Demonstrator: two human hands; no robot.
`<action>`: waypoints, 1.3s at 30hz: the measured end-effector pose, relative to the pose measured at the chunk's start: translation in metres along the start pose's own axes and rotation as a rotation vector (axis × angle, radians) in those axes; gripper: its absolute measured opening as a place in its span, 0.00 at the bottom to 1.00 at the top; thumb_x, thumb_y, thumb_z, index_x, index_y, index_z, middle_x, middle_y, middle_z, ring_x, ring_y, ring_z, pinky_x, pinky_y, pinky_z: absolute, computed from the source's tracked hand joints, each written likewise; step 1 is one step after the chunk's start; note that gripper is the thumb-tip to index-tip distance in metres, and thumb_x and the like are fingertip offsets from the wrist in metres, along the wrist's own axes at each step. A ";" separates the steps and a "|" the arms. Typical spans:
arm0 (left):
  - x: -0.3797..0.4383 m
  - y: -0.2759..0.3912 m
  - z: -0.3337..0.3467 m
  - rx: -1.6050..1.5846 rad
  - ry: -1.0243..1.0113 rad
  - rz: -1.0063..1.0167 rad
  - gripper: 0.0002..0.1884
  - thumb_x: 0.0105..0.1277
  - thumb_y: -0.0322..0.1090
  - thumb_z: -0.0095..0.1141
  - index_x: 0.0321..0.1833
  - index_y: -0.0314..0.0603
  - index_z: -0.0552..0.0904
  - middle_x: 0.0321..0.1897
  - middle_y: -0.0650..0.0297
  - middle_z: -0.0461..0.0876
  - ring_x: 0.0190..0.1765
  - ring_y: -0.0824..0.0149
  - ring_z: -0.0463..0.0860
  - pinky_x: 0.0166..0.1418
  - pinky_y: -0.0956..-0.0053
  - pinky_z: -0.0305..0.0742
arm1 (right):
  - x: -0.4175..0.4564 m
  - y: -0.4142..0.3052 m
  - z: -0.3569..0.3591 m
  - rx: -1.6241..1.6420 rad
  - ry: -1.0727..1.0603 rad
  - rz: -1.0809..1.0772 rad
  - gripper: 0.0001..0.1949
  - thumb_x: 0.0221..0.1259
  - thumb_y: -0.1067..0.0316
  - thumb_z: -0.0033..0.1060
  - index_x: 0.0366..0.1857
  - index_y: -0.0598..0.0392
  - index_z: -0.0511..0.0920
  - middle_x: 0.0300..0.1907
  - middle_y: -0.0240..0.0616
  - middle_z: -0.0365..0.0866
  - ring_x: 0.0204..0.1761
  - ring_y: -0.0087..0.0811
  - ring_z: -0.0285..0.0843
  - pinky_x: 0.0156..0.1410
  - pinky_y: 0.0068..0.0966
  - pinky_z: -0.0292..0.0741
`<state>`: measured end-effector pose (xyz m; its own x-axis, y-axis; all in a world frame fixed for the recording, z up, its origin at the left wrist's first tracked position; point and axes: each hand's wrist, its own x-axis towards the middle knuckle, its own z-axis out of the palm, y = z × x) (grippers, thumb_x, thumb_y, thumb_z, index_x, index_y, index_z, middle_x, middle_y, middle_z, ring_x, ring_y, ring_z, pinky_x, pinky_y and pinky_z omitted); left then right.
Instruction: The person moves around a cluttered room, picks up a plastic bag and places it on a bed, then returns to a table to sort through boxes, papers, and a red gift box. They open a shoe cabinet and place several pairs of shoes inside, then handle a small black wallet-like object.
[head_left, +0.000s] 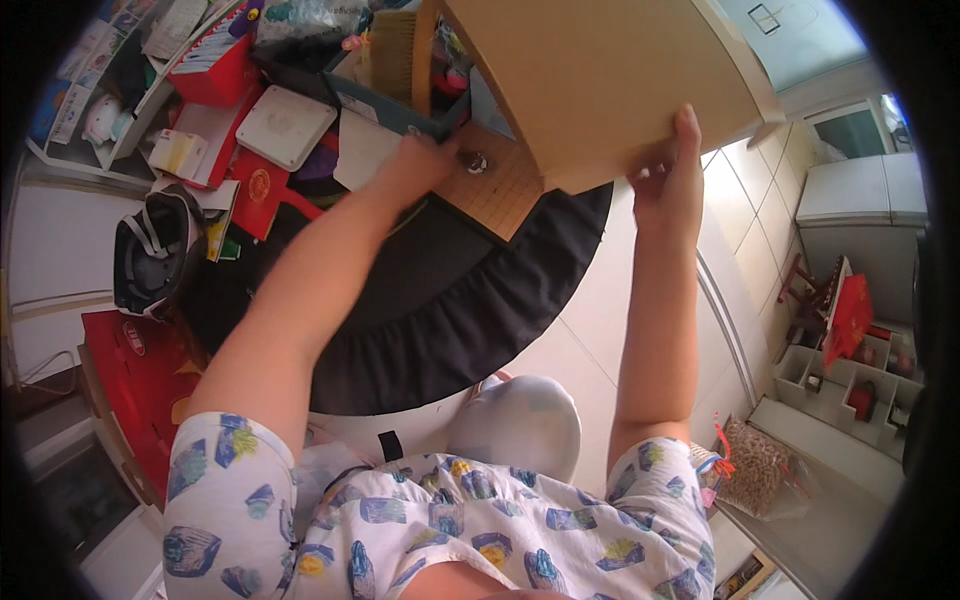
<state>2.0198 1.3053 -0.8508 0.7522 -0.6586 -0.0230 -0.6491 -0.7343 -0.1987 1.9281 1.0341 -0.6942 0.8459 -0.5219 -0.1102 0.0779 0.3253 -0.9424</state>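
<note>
My right hand (670, 169) grips the near right edge of a large brown cardboard box (600, 82), thumb up on its side, holding it tilted. My left hand (424, 165) is blurred over the left part of a wooden board with a line grid (499, 191); whether it holds anything is not clear. A small shiny metallic object (475, 162) lies on the board beside my left fingertips. The board rests on a round table with a black ruffled cover (450, 300). Behind my left hand stands a dark box (367, 101) with a wooden-backed brush (397, 56) in it.
Left on the table are a white square case (286, 127), a red envelope (259, 191), a red box (214, 75) and a helmet (154, 255). A red carton (139, 382) stands at the lower left. A bag of peanuts (750, 465) lies at the right.
</note>
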 end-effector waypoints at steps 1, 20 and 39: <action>-0.005 -0.008 -0.003 0.003 -0.047 0.061 0.13 0.68 0.31 0.51 0.53 0.44 0.82 0.55 0.63 0.82 0.42 0.56 0.87 0.35 0.62 0.80 | 0.012 0.004 -0.001 0.036 -0.028 0.019 0.43 0.61 0.39 0.68 0.73 0.56 0.61 0.70 0.43 0.65 0.72 0.39 0.64 0.71 0.43 0.69; -0.209 0.015 -0.100 -0.680 0.800 -0.260 0.17 0.50 0.15 0.70 0.39 0.46 0.86 0.48 0.62 0.86 0.52 0.58 0.86 0.56 0.68 0.83 | -0.130 0.083 0.037 -0.108 -0.773 0.527 0.20 0.75 0.58 0.58 0.61 0.60 0.76 0.51 0.34 0.82 0.51 0.25 0.78 0.59 0.24 0.75; -0.326 0.021 -0.133 -1.255 0.715 -0.446 0.30 0.64 0.42 0.71 0.65 0.37 0.75 0.62 0.52 0.76 0.63 0.56 0.78 0.66 0.65 0.74 | -0.217 0.090 0.113 -0.510 -1.022 0.171 0.13 0.74 0.69 0.58 0.58 0.59 0.77 0.48 0.32 0.84 0.50 0.19 0.80 0.56 0.21 0.77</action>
<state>1.7454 1.4826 -0.7170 0.9357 -0.0183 0.3524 -0.3408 -0.3064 0.8888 1.8112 1.2661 -0.7197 0.8753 0.4557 -0.1618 -0.1046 -0.1482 -0.9834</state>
